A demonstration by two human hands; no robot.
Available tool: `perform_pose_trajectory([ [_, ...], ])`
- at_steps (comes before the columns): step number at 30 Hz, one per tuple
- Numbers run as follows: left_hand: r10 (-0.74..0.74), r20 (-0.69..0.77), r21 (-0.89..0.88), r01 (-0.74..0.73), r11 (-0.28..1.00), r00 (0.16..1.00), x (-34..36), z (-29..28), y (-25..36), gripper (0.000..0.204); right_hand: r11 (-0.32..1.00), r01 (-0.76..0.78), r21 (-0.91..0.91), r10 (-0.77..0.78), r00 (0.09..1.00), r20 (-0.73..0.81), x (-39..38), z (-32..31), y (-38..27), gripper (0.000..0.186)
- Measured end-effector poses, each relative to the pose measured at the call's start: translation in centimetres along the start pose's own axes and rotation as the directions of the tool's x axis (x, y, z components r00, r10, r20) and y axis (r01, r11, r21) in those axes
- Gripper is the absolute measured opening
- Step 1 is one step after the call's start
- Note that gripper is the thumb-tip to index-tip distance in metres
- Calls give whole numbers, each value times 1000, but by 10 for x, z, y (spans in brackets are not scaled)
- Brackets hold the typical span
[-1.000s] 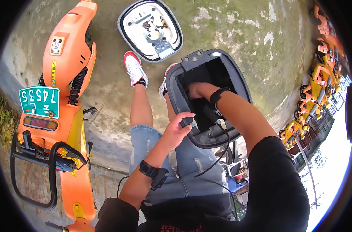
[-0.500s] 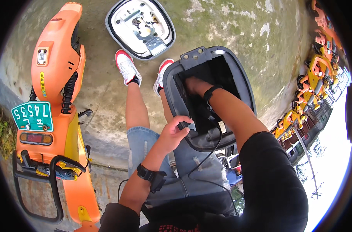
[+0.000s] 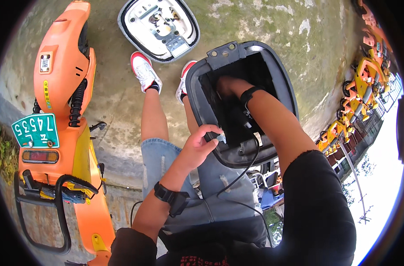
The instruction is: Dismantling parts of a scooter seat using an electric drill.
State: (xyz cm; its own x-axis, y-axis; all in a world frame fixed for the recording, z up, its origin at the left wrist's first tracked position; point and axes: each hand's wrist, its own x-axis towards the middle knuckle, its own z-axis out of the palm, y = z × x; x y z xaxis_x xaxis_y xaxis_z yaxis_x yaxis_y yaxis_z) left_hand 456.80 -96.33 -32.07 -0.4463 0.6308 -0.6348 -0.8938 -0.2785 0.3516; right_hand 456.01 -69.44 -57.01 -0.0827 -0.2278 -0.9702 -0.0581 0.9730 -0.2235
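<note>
A black storage bucket (image 3: 287, 95) with a thick rim stands open before me, tilted. My right hand (image 3: 232, 87) reaches deep into its dark inside; the fingers are hidden in shadow. At the bucket's near left rim, my left hand (image 3: 201, 145) curls thumb and forefinger around a small shiny piece (image 3: 221, 137), whose kind I cannot make out. A black cable (image 3: 255, 153) comes out over the near rim and runs across my lap. Its silvery plug end (image 3: 248, 125) shows below my right wrist. Beyond my shoes lies an upturned scooter seat (image 3: 159, 27), white underside up.
An orange scooter (image 3: 62, 88) with a green plate (image 3: 35, 131) and a black tubular rack (image 3: 62, 213) stands on my left. Yellow and orange scooters (image 3: 359, 99) line the right side. Stained concrete ground (image 3: 237, 26) spreads around my feet (image 3: 145, 73).
The view has shifted slightly, and the bucket appears a little higher and wider. My right hand stays inside it. My left hand keeps its place at the rim; the shiny piece shows more clearly.
</note>
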Motion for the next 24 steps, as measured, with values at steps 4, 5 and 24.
perform_pose_trajectory([
  [4, -18, -68, 17, 20, 1000, 997, -10, -13, 0, 29, 993, -29, -114, 44, 991, 130, -8, -40, -39, 26],
  [5, -17, -90, -9, 16, 1000, 996, -12, -15, -1, 29, 982, -63, -176, 92, 982, 163, -19, -57, -55, 26],
  [24, -108, -18, 337, 107, 935, 994, 29, -5, 1, 31, 328, -15, 945, 526, 834, -169, -295, -25, 8, 65],
])
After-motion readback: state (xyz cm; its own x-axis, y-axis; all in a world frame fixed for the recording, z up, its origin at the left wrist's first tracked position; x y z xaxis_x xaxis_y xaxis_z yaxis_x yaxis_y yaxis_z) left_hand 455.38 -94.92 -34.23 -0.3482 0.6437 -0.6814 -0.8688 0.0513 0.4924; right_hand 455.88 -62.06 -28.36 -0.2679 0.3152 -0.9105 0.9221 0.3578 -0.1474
